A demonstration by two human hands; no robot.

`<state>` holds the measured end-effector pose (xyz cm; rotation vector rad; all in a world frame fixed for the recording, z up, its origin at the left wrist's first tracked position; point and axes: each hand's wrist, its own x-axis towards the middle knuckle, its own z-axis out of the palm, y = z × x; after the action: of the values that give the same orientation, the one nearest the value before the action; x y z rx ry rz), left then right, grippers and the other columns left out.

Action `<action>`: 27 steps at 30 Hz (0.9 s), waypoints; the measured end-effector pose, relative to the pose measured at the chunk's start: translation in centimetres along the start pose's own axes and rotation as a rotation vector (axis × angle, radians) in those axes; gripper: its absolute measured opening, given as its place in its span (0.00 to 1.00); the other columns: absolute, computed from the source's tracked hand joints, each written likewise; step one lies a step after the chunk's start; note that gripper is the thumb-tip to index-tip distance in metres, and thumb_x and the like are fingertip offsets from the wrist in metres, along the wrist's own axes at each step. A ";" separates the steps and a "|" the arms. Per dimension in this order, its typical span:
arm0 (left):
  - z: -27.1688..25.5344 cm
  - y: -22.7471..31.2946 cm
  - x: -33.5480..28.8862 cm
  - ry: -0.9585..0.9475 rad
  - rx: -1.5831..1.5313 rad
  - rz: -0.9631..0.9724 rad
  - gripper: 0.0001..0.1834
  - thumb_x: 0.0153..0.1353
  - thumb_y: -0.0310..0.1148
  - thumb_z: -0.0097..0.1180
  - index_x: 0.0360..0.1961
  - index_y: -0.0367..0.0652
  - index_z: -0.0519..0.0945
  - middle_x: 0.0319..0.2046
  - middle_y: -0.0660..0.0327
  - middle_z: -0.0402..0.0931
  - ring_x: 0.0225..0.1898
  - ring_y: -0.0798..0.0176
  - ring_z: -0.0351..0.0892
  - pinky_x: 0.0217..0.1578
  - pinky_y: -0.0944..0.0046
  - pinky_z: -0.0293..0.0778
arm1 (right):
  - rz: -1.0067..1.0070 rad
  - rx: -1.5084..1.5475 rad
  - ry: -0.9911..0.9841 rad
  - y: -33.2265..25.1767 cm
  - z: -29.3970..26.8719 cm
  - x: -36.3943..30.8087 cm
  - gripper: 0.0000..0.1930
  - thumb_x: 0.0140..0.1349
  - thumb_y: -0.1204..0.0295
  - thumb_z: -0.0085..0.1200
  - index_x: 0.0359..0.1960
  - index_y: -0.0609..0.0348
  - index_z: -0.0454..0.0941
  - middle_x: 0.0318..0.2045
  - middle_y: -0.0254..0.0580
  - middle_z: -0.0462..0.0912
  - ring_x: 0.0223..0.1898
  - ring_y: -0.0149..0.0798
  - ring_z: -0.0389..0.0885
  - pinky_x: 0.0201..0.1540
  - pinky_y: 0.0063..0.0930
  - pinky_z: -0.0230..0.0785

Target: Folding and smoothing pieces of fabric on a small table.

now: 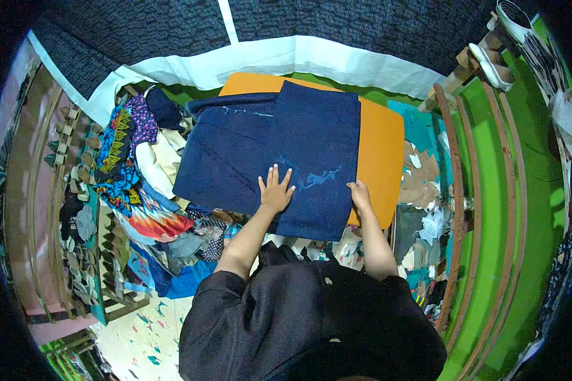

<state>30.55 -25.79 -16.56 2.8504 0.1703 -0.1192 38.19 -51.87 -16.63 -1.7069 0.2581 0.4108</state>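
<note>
While the navy cloth [279, 152] lies in folded layers across the orange board [380, 149], most of the risk sits in the big things first. Spread over the board's left and middle, the cloth overhangs the board's near and left edges; a push toward those edges could slide the whole stack off onto the heap of patterned fabrics [136, 171] left of the board, since little seems to pin it. The upper folded panel [318, 159] sits a bit askew on the layer under it, so smoothing with uneven pressure could likely drag the fold out of line or bunch it. Pale chalk-like marks [321, 178] on the panel could smear under a sliding palm. Scraps [426, 184] right of the board could catch on the cloth if it shifts that way.

Left hand [275, 189] lies flat on the cloth near the board's near edge, fingers spread apart, clamped on nothing. Right hand [360, 193] rests at the cloth's right edge where it meets the orange; its fingers look curled at the hem, but whether the grip pinches the cloth cannot be told.

Hidden: the board's left part and whatever surface carries it, covered by cloth. How many layers the cloth has is unclear. The person's dark garment [311, 324] blocks the board's near side.
</note>
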 end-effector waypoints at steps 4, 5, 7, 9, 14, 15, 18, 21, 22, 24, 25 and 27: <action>-0.4 3.3 0.5 -0.193 -0.092 0.013 0.31 0.60 0.53 0.35 0.64 0.60 0.48 0.65 0.49 0.34 0.66 0.49 0.33 0.58 0.35 0.33 | -0.105 -0.004 0.071 -2.7 -2.8 -1.8 0.08 0.54 0.73 0.44 0.31 0.64 0.73 0.25 0.36 0.76 0.28 0.30 0.72 0.35 0.22 0.63; -0.3 4.4 0.7 -0.237 -0.108 0.020 0.31 0.61 0.53 0.34 0.64 0.60 0.47 0.65 0.49 0.33 0.66 0.48 0.31 0.58 0.34 0.31 | -0.153 -0.020 0.104 -2.9 -3.9 -2.0 0.08 0.53 0.73 0.45 0.31 0.65 0.72 0.24 0.36 0.75 0.28 0.30 0.72 0.35 0.22 0.63; 0.1 6.6 1.1 -0.309 -0.161 0.066 0.32 0.61 0.53 0.35 0.65 0.61 0.45 0.65 0.47 0.30 0.66 0.47 0.27 0.58 0.35 0.29 | -0.170 -0.096 0.207 -3.4 -6.0 -2.7 0.06 0.52 0.73 0.46 0.25 0.64 0.70 0.20 0.34 0.72 0.25 0.29 0.69 0.31 0.22 0.61; 0.6 9.5 1.8 -0.386 -0.195 0.130 0.33 0.60 0.54 0.36 0.65 0.61 0.45 0.65 0.46 0.27 0.66 0.47 0.24 0.57 0.35 0.27 | -0.213 -0.215 0.334 -2.7 -9.9 -2.7 0.08 0.51 0.72 0.48 0.20 0.62 0.67 0.16 0.32 0.66 0.20 0.28 0.64 0.25 0.24 0.58; 1.1 13.9 4.2 -0.751 -0.456 0.187 0.36 0.58 0.63 0.27 0.64 0.57 0.48 0.65 0.49 0.30 0.66 0.49 0.28 0.58 0.36 0.25 | -0.294 -0.390 0.314 -12.4 -10.8 -6.7 0.08 0.49 0.72 0.52 0.20 0.61 0.67 0.16 0.35 0.68 0.20 0.25 0.64 0.24 0.23 0.58; 2.6 13.4 5.2 -0.818 -0.899 0.270 0.38 0.57 0.64 0.26 0.64 0.54 0.48 0.65 0.49 0.33 0.66 0.49 0.32 0.59 0.38 0.28 | -0.293 -0.550 0.261 -12.9 -11.2 -5.6 0.09 0.48 0.70 0.54 0.23 0.63 0.69 0.18 0.40 0.71 0.21 0.29 0.68 0.26 0.26 0.62; -2.7 12.0 5.9 -1.028 -1.676 -0.014 0.45 0.53 0.70 0.24 0.64 0.51 0.47 0.62 0.46 0.47 0.64 0.49 0.45 0.57 0.42 0.47 | -0.490 -0.763 0.126 -17.1 -7.9 -5.6 0.12 0.48 0.67 0.56 0.26 0.63 0.70 0.20 0.44 0.72 0.23 0.34 0.72 0.29 0.29 0.65; -8.5 7.6 5.5 -1.005 -2.102 0.022 0.47 0.50 0.73 0.27 0.63 0.52 0.50 0.58 0.47 0.56 0.56 0.50 0.60 0.48 0.43 0.64 | -0.514 -0.767 -0.083 -20.5 -0.6 -4.7 0.13 0.49 0.65 0.56 0.29 0.63 0.72 0.24 0.49 0.76 0.27 0.41 0.76 0.32 0.31 0.66; -9.8 5.8 5.4 -0.966 -2.200 0.056 0.48 0.47 0.74 0.28 0.63 0.53 0.51 0.56 0.47 0.59 0.54 0.51 0.63 0.45 0.44 0.68 | -0.552 -0.765 -0.138 -21.8 2.5 -4.7 0.13 0.49 0.65 0.55 0.30 0.63 0.74 0.26 0.51 0.77 0.28 0.43 0.77 0.32 0.32 0.67; -10.9 0.9 5.4 -0.936 -2.429 0.221 0.46 0.45 0.75 0.32 0.58 0.54 0.60 0.42 0.55 0.70 0.40 0.56 0.73 0.39 0.49 0.70 | -0.574 -0.651 -0.334 -23.2 9.0 -4.6 0.12 0.55 0.68 0.49 0.39 0.59 0.76 0.35 0.50 0.79 0.38 0.43 0.79 0.40 0.32 0.69; -10.3 -2.7 5.0 -0.831 -2.444 0.270 0.43 0.45 0.74 0.32 0.55 0.55 0.63 0.40 0.58 0.71 0.36 0.60 0.73 0.37 0.53 0.72 | -0.655 -0.485 -0.574 -23.6 11.5 -5.3 0.14 0.57 0.69 0.47 0.45 0.56 0.74 0.42 0.51 0.77 0.48 0.45 0.74 0.49 0.32 0.65; -10.7 -7.8 4.5 -0.548 -2.238 0.091 0.45 0.46 0.73 0.32 0.56 0.51 0.61 0.42 0.57 0.71 0.41 0.58 0.73 0.37 0.59 0.74 | -0.658 -0.452 -0.820 -21.5 15.7 -4.6 0.24 0.58 0.69 0.44 0.58 0.49 0.61 0.60 0.62 0.53 0.61 0.59 0.52 0.62 0.36 0.46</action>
<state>34.69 -14.85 -8.89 0.5467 -0.0121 -0.3537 40.51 -32.94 2.48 -1.7819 -1.0312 0.6558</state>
